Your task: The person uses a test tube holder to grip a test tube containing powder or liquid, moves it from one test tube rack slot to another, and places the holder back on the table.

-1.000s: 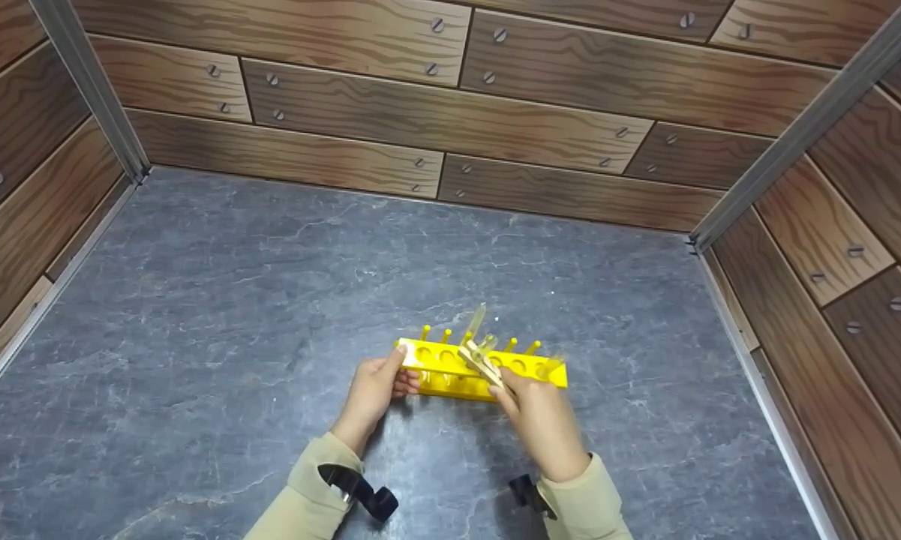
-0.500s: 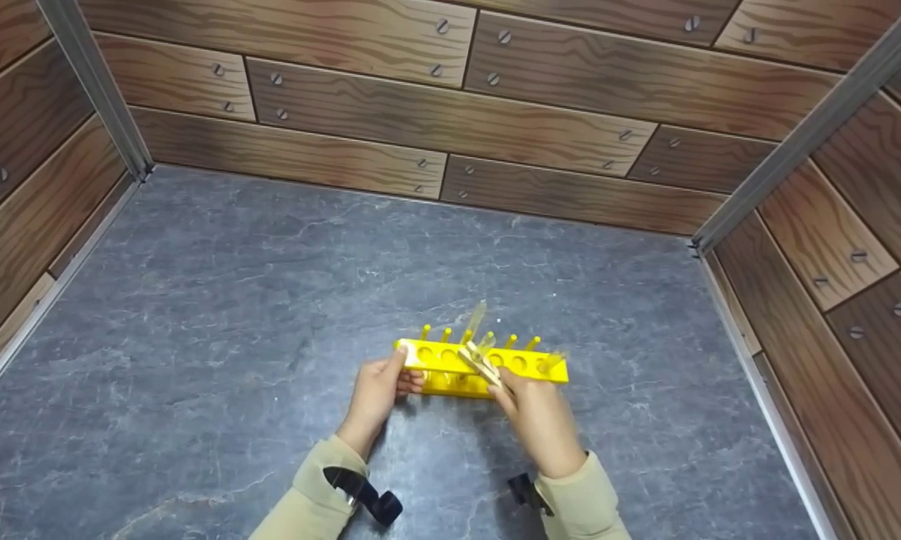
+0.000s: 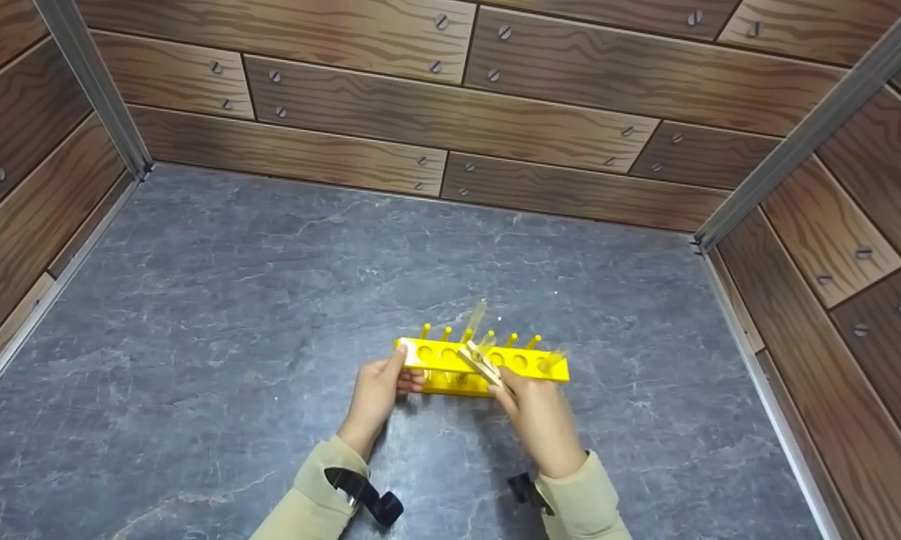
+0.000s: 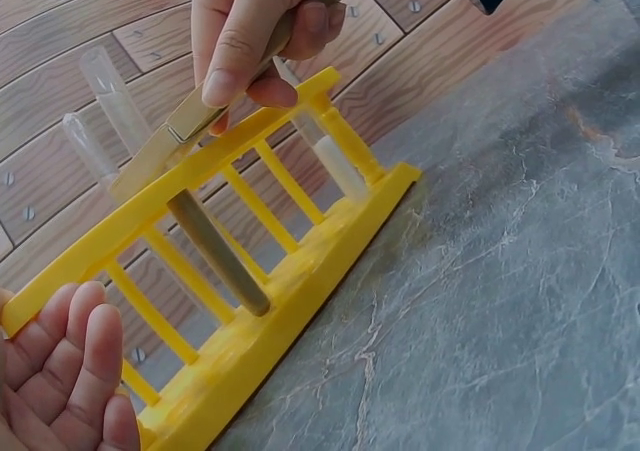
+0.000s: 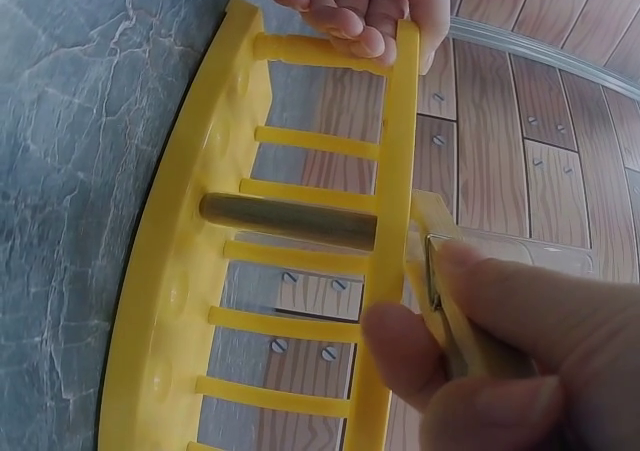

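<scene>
A yellow test tube rack (image 3: 450, 367) stands on the grey marbled surface. My left hand (image 3: 375, 390) holds its left end, thumb on the top bar and fingers below. In my right hand (image 3: 544, 420) is a wooden test tube clamp (image 3: 482, 364), pinched between thumb and fingers; its tip is around a test tube near the middle of the rack. Brownish liquid fills the lower part of that tube (image 4: 220, 251), seen also in the right wrist view. A clear tube (image 3: 479, 319) sits on a back peg. White contents show in another tube (image 4: 338, 164) at the right end.
Several yellow pegs (image 3: 512, 340) stick up along the rack's back. Wood-patterned panels (image 3: 330, 112) wall the back and both sides, with metal strips (image 3: 788, 135) at the corners. A black strap (image 3: 364, 493) circles the left sleeve.
Very little differs. The view has shifted slightly and the rack's right end appears marginally higher; both hands keep their hold.
</scene>
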### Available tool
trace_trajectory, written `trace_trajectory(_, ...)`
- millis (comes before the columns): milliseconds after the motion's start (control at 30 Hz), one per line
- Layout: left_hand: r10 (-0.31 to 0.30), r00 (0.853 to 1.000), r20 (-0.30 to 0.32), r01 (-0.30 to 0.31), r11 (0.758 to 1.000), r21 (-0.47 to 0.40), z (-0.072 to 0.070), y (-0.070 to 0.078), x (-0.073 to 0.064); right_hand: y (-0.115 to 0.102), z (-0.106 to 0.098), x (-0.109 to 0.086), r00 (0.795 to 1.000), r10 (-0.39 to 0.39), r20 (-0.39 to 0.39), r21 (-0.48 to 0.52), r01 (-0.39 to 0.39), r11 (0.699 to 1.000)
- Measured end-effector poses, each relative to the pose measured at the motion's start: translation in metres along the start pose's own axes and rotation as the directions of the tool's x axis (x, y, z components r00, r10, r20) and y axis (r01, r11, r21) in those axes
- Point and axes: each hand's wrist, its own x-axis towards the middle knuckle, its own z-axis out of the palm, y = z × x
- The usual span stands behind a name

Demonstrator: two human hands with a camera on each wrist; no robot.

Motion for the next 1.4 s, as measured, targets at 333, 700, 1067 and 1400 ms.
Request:
trace_trajectory(333,-0.001,1.0,0.006,0.001,1.0,-0.002,-0.001,-0.008,0.005,0.001,0.001,0.001,1.0,-0.009,-0.003,-0.042,0.009,0.999)
trace_trajectory(700,-0.025,1.0,0.01,0.025,1.0,0.011,-0.001,-0.008,0.005,0.001,-0.002,-0.002,0.997,-0.037,-0.067,-0.039,0.034,0.999)
trace_trajectory(1067,-0.029,1.0,0.01,0.029,0.999,0.033,0.001,0.022,-0.011,-0.004,-0.01,-0.002,0.998,0.003,-0.055,-0.029,-0.004,1.0)
trace_trajectory(1400,-0.019,1.0,0.011,0.019,0.999,0.049,0.001,0.026,-0.014,-0.007,-0.015,-0.003,0.997,-0.004,-0.079,-0.032,0.002,0.999)
